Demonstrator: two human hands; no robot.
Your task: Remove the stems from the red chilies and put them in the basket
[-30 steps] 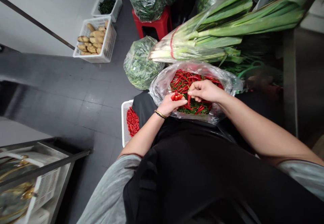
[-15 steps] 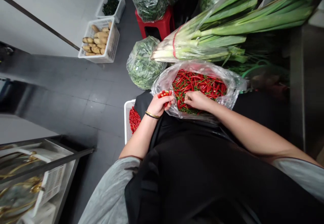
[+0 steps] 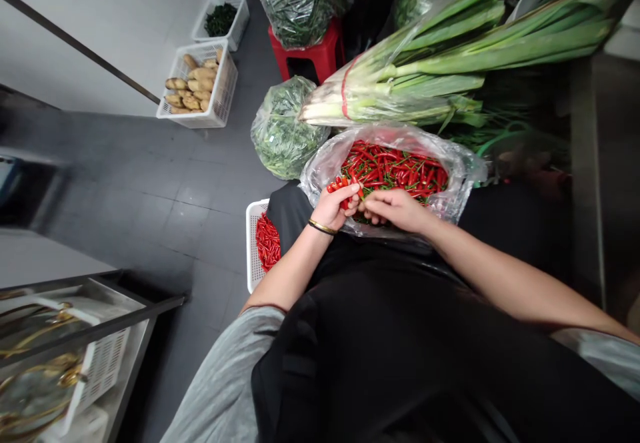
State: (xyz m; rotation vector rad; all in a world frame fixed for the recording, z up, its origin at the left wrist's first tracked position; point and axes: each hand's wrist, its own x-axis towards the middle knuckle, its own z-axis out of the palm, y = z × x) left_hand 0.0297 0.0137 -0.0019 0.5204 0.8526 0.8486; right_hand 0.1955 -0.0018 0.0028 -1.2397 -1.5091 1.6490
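Note:
Several red chili peppers (image 3: 336,185) are bunched in my left hand (image 3: 336,207), which is closed around them over the near left rim of a clear plastic bag (image 3: 315,163). Right beside it, my right hand (image 3: 395,208) pinches the green stem of a chili whose red body lies at my left fingertips. The bag rests on my lap and holds a heap of red chilies with green stems (image 3: 400,166). Down to the left, a white basket (image 3: 253,243) contains more red chilies (image 3: 267,243), partly hidden by my leg and left arm.
Beyond the bag lie large leeks (image 3: 395,83) tied with a red band. A bag of leafy greens (image 3: 289,126) sits on the floor, near a red stool (image 3: 313,56) bearing another bag. Farther left stand a basket of brown tubers (image 3: 227,96) and a metal rack (image 3: 145,323).
My left hand has moved right with its chilies, coming up to my right hand. My right hand has lifted slightly from the heap, with a stem between its fingers.

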